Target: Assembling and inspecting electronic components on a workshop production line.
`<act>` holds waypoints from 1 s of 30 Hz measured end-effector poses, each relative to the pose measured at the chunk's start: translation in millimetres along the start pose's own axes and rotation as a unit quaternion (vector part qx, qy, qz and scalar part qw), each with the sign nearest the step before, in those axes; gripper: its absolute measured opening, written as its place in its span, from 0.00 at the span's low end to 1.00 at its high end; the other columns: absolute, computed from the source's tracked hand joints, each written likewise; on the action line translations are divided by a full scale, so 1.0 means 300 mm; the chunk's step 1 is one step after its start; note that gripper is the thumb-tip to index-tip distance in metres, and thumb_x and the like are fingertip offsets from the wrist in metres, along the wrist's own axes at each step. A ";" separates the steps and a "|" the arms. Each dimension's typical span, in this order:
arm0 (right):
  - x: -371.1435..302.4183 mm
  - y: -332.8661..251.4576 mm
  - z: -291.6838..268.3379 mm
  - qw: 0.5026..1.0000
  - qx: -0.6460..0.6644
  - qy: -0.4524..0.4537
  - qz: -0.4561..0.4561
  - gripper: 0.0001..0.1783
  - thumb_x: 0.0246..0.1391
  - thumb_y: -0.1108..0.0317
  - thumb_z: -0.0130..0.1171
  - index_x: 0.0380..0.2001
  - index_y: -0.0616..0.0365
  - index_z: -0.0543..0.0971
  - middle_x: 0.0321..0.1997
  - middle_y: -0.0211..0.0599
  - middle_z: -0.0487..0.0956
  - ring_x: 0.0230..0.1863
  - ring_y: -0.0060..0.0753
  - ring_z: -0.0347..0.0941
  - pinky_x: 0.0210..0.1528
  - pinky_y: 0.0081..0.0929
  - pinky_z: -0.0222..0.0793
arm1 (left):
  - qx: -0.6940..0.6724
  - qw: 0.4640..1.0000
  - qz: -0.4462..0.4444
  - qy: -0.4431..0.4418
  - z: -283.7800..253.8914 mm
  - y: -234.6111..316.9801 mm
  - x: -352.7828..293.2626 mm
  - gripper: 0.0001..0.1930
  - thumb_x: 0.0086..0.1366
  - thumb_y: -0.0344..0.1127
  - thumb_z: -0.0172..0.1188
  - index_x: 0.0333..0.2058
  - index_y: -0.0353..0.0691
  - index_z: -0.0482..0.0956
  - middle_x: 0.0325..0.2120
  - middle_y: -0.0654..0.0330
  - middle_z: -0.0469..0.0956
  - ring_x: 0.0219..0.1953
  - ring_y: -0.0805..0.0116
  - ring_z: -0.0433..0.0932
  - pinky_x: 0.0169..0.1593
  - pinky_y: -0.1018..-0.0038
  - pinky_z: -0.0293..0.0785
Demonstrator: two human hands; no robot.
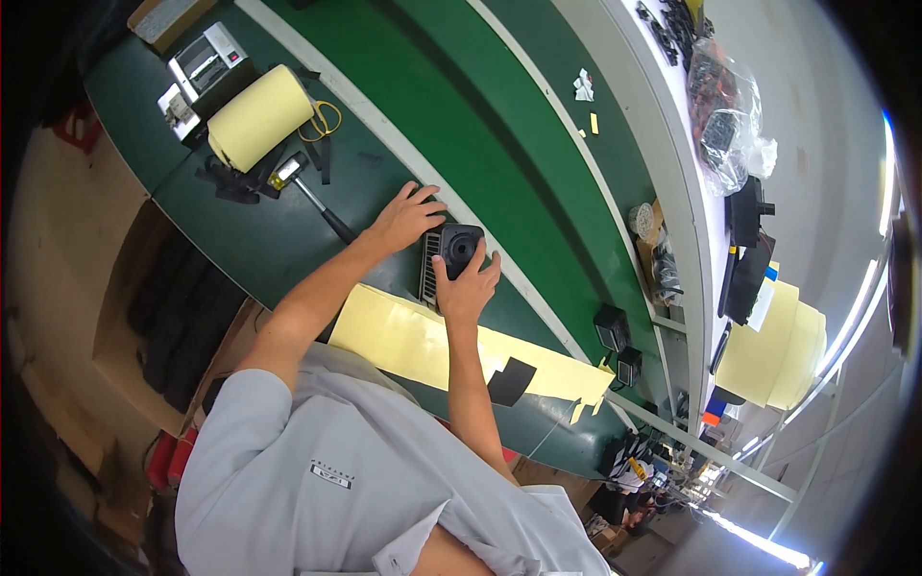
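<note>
Across a green workbench (221, 226), the right hand (467, 286) touches a black speaker-like unit (459, 244) (grip unclear); the left hand (403, 223), fingers spread, lies left.

- Leftward passage from the left hand (403, 223) is obstructed by the hammer (336, 225) and yellow roll (257, 117).
- Unobstructed passage is found over the green belt (471, 115), beyond the pale rail (379, 131).

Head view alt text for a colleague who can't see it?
Right hand on a black device with a round dark centre at a green workbench; left hand beside it. A hammer and yellow roll lie to the left, a yellow strip nearer the body.
</note>
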State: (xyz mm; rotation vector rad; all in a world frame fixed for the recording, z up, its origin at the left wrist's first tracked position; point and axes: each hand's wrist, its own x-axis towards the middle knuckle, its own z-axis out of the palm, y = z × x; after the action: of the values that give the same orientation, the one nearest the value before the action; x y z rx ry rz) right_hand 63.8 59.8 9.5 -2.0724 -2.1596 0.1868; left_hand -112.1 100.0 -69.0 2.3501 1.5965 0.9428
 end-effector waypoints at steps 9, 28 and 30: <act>0.163 -0.010 0.023 0.983 0.000 -0.079 -0.166 0.28 0.53 0.49 0.60 0.54 0.52 0.76 0.63 0.49 0.71 0.65 0.59 0.64 0.57 0.57 0.67 | -0.007 0.998 0.039 -0.054 0.007 -0.039 0.069 0.05 0.54 0.37 0.63 0.28 0.45 0.84 0.34 0.68 0.81 0.56 0.60 0.70 0.59 0.56 0.63; 0.051 0.364 0.091 0.957 0.105 0.040 0.267 0.25 0.67 0.58 0.37 0.33 0.66 0.80 0.37 0.62 0.80 0.38 0.67 0.77 0.44 0.57 0.73 | 0.024 0.959 -0.265 -0.101 0.187 0.362 0.237 0.19 0.71 0.47 0.48 0.35 0.35 0.76 0.31 0.44 0.80 0.32 0.40 0.81 0.36 0.49 0.79; 0.103 0.344 0.052 0.964 0.106 0.015 0.245 0.22 0.66 0.61 0.39 0.33 0.62 0.81 0.38 0.56 0.81 0.41 0.59 0.78 0.45 0.54 0.74 | 0.027 0.963 -0.235 -0.127 0.149 0.322 0.329 0.18 0.70 0.46 0.48 0.33 0.37 0.79 0.29 0.46 0.82 0.33 0.45 0.83 0.35 0.51 0.80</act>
State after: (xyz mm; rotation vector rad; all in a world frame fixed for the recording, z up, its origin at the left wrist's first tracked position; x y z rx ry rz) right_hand 161.1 95.2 -24.7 -2.4111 -1.4921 0.4135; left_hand 12.7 155.6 -20.1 1.8850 1.9519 0.4818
